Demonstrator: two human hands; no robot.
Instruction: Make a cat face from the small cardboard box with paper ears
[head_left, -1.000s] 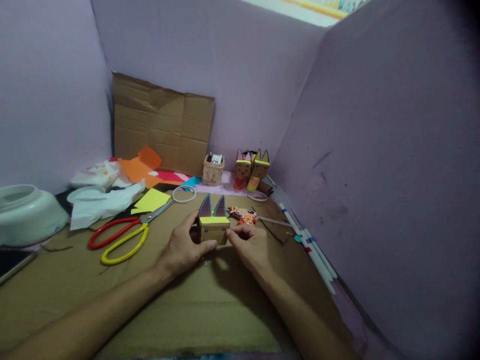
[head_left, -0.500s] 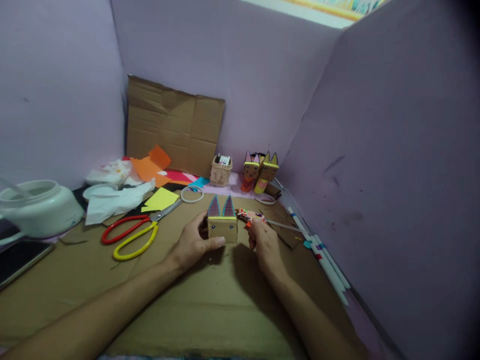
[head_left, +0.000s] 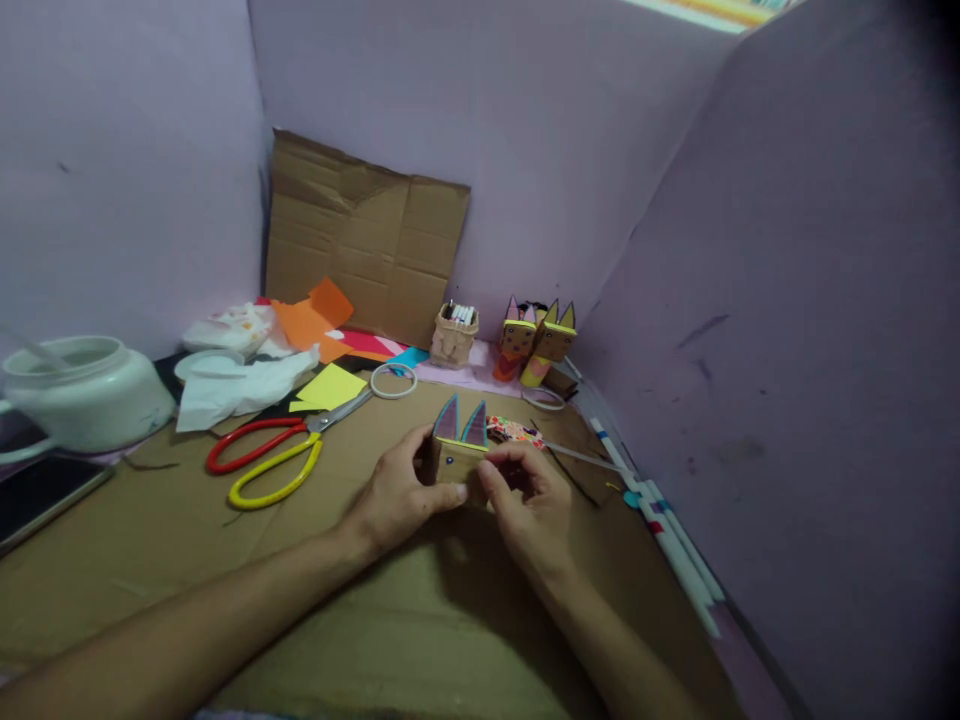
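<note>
A small cardboard box made into a cat head point(head_left: 459, 462) is held above the cardboard mat. It has two purple pointed ears edged in blue, a yellow strip along its top edge and a drawn eye. My left hand point(head_left: 401, 490) is closed round its left side, thumb along the lower front. On the right side of the face, the thumb and bent fingers of my right hand point(head_left: 529, 500) grip the box and cover the other eye. Whether a small piece is also in these fingers is hidden. Just behind my right hand lies a flower-patterned scrap point(head_left: 514, 431).
Scissors with red and yellow handles point(head_left: 274, 465) lie at left, near a white pot point(head_left: 94, 400) and a phone point(head_left: 49, 495). Behind are yellow paper point(head_left: 334, 388), a marker holder point(head_left: 454, 338) and two finished-looking cat figures point(head_left: 534, 342). White paper rolls point(head_left: 679, 555) line the right wall.
My right hand has come from beside the patterned scrap to the right side of the cat head, covering one eye. My left hand keeps its hold. The camera view has shifted slightly.
</note>
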